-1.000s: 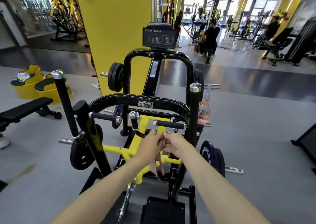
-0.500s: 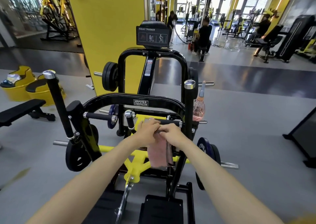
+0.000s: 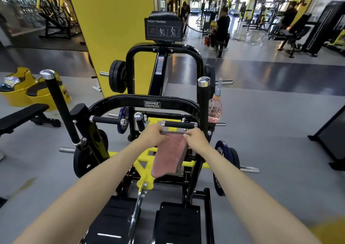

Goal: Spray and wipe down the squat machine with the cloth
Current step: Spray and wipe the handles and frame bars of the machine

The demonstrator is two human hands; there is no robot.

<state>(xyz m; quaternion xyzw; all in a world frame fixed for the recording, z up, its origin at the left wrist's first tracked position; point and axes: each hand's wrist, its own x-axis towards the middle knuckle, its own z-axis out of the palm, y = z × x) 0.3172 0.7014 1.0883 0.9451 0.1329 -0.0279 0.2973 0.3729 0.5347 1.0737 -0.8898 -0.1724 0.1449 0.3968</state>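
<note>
The black and yellow squat machine stands right in front of me. A pink cloth hangs spread open between my hands, its top edge stretched taut just below the machine's right black handle. My left hand pinches the cloth's top left corner and my right hand pinches the top right corner. A spray bottle with pink liquid hangs on the machine's right upright post, beyond my right hand.
Weight plates sit on pegs at both sides of the machine. A black bench and yellow tubs lie to the left, a yellow pillar behind. People and other machines fill the far room. Black footplates lie below.
The cloth was bunched between my hands below the handle; both hands have risen and moved apart, unfolding it into a flat sheet held by its top corners.
</note>
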